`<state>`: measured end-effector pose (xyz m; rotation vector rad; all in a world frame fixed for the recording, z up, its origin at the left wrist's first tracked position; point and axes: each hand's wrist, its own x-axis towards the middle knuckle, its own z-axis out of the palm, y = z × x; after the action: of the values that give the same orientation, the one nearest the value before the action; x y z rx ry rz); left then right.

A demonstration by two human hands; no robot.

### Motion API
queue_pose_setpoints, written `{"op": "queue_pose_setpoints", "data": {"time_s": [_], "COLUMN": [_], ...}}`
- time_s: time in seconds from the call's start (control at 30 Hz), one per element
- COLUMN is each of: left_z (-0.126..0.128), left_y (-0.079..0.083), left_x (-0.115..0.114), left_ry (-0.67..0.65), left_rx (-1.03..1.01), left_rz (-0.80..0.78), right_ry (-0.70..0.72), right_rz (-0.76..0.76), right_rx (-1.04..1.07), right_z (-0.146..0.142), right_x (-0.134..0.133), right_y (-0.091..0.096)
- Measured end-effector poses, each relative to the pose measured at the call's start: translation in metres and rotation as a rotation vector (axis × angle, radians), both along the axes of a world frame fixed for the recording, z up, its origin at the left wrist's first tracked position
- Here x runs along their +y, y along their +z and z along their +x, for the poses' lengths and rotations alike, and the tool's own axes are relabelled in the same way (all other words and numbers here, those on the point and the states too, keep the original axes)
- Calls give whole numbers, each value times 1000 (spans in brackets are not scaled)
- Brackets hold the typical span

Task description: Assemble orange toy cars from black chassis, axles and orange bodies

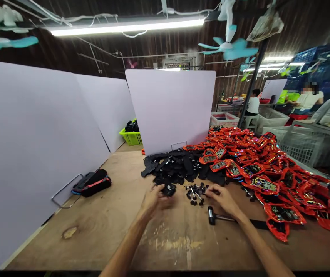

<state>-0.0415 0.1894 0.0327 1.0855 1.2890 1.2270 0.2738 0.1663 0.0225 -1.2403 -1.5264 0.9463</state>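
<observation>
Plywood bench (95, 231) fills my feed, with both bare hands out over it. My left hand (155, 199) is motion-blurred, its fingers curled around a small black part (169, 189) at the near edge of a heap of black parts (176, 167) just beyond it. My right hand (223, 198) lies palm down, fingertips at a scatter of little wheel-and-axle pieces (195, 193) between the two hands; I cannot tell whether it grips one or only touches. A black-headed hammer (211, 215) lies just nearer than the right hand, beside the wrist. Beyond and right of that hand spreads a mound of glossy red toy shells (263, 169); they carry printed graphics, but any lettering is too small to read. Well left of the left hand lies a black and red bag (92, 183), near a white divider board (32, 154).
</observation>
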Motion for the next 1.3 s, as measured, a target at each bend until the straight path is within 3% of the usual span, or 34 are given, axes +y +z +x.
{"op": "queue_pose_setpoints", "data": {"time_s": [0.13,0.23,0.33,0.47,0.6,0.73,0.9,1.0,1.13,1.23,1.3], "left_z": [39,52,49,34,30,34,41,41,35,37,41], "left_y": [-19,-24,-25,-23,-16,-9,-11,-11,-10,-10,-11], "left_x": [-62,-87,-92,-88,-93,-105,-108,-106,-108,-114,-117], "left_ry": [-82,-31,-13,-9,-29,-51,-33,18,39,19,33], "left_rx": [-396,-430,-371,-175,-186,-110,-105,-238,-314,-319,-339], "left_rz": [-198,-218,-209,-206,-283,-248,-258,-318,-398,-399,-395], "right_ry": [-37,-69,-135,-78,28,148,210,37,-445,-517,-477], "right_rz": [-82,-95,21,211,201,111,221,307,285,221,230], "right_rx": [165,310,158,-182,-163,-193,-285,-403,-703,-908,-926], "right_z": [5,2,-7,-35,-81,-119,-124,-77,60,161,202], "right_x": [-5,-13,-22,-32,-50,-72,-83,-92,-123,-138,-137], "right_y": [-9,-10,-7,-2,3,5,6,16,26,15,5]}}
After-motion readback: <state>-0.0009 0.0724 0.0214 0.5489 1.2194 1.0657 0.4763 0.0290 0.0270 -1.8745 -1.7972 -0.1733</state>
